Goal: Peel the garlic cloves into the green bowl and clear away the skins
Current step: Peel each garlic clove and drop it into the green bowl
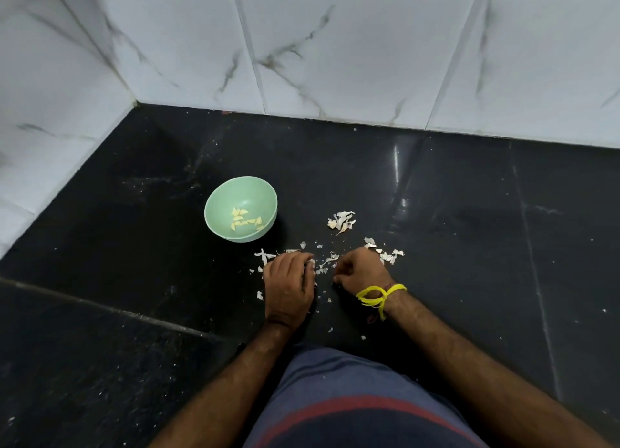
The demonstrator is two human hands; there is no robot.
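I work on a glossy black stone countertop [469, 196], dusty and speckled, seamed into slabs. Along its far and left edges rise white marble-look wall tiles with grey veins [352, 52], meeting in the far-left corner. Light glints off the stone.

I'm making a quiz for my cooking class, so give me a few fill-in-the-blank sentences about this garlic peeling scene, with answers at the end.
1. The peeled cloves lie inside the ____ bowl.
2. The band on the right wrist is ____.
3. The loose skins lie on a ____ counter.
4. The bowl stands nearer to the ____ hand than the other hand.

Answers: green; yellow; black; left
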